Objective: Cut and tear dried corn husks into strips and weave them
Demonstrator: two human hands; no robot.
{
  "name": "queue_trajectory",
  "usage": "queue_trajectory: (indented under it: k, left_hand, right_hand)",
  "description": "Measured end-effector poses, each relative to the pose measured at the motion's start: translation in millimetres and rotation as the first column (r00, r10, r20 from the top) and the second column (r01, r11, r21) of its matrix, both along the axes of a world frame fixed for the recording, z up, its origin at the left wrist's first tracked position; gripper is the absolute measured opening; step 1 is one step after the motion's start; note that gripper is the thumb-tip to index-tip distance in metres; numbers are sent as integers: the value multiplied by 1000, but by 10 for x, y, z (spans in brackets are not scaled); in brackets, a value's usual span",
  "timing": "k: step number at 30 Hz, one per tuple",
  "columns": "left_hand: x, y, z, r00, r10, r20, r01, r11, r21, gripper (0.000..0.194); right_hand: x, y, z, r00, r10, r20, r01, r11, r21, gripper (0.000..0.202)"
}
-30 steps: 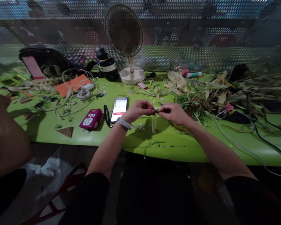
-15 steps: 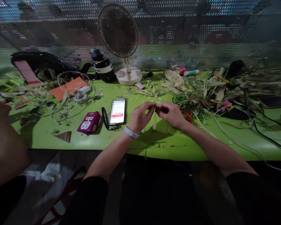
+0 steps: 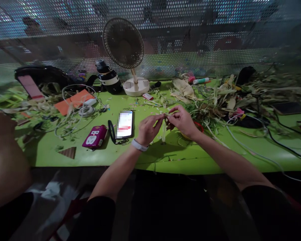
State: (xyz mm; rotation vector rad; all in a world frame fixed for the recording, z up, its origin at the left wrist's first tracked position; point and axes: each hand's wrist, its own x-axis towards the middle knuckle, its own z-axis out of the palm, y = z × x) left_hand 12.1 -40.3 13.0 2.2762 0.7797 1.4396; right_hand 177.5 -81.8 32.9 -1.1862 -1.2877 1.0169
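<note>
Over the green table (image 3: pixel 95 157), my left hand (image 3: pixel 147 129) and my right hand (image 3: pixel 182 120) meet fingertip to fingertip. Both pinch a pale strip of corn husk (image 3: pixel 163 129) that hangs down between them to the tabletop. A white band sits on my left wrist. Just left of my left hand lies a lit phone (image 3: pixel 124 124) with a black loop beside it. A heap of dried husks and green leaves (image 3: pixel 215 97) spreads to the right of my right hand.
A small standing fan (image 3: pixel 126 55) and a black bottle (image 3: pixel 108 77) stand at the back by a perforated metal screen. A magenta gadget (image 3: pixel 94 136), an orange card (image 3: pixel 74 100) and tangled white cables lie at left. Another person's arm (image 3: pixel 5 160) fills the left edge. Cables cross the right side.
My hands have lifted slightly and turned the husk strip between the fingertips, staying together. The view has tilted down a little; the phone and other items keep their places.
</note>
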Motion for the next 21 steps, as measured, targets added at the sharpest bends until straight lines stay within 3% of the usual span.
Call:
queue_trajectory:
  k: [3, 7, 12, 21]
  left_hand:
    - [-2, 1, 6, 999, -13, -35, 12, 1000, -16, 14]
    - [-6, 8, -2, 998, 3, -56, -3, 1000, 2, 14]
    - [-7, 22, -27, 993, -15, -117, 20, 999, 45, 15]
    - [-13, 34, -61, 994, -68, -91, 72, 997, 40, 16]
  right_hand:
    - [21, -33, 2, 971, -28, 238, -4, 991, 131, 26]
    - [49, -54, -5, 873, -113, 475, -18, 965, 263, 24]
    - [96, -27, -43, 735, -235, 636, -39, 922, 386, 26]
    - [127, 3, -96, 549, -317, 773, -132, 881, 455, 31]
